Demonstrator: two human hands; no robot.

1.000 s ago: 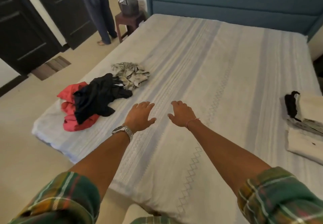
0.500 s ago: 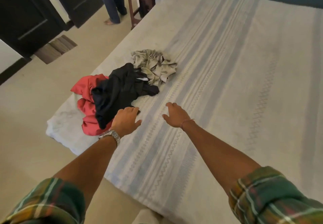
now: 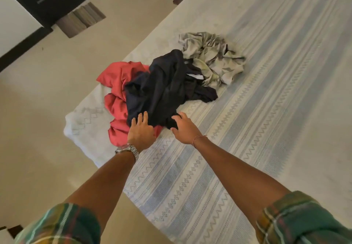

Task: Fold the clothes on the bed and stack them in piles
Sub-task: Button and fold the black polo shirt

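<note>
Three crumpled garments at the bed (image 3: 266, 110) corner, black garment (image 3: 162, 91) over red garment (image 3: 116, 99), grey garment (image 3: 213, 57) behind, left hand (image 3: 142, 132) and right hand (image 3: 185, 127) with fingers spread on the black one.

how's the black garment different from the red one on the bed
The black garment lies on top, overlapping the red garment, which is partly hidden beneath it. Both hands, left hand and right hand, reach the black one; neither grips the red. Both are crumpled, unfolded.
</note>
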